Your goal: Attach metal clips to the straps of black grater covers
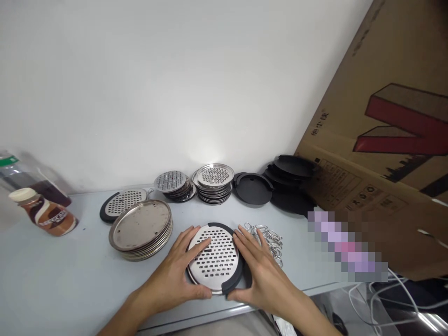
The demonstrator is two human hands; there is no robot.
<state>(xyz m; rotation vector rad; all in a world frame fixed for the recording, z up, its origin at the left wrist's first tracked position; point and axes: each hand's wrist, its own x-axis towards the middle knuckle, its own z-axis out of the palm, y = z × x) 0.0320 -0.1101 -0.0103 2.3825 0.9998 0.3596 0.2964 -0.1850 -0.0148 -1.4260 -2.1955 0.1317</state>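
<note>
A round metal grater [214, 255] with slotted holes and a dark curved edge piece [235, 275] lies near the table's front edge, between my two hands. My left hand [185, 268] grips its left side, with the index finger across the slotted face and the thumb at the near rim. On the opposite side, my right hand [257, 266] presses against the dark edge piece, thumb at its lower end. Partly hidden behind my right hand is a pile of small wire clips [273, 240]. To the left stands a stack of plain round metal plates [143, 226].
Along the wall are an assembled grater [126, 204], two stacks of grater discs [170, 182] [215, 177] and black round trays [254, 189]. Bottles [45, 212] stand at left. A large cardboard box [378, 154] leans at right, near a pixelated object [345, 245] and white cables [367, 303].
</note>
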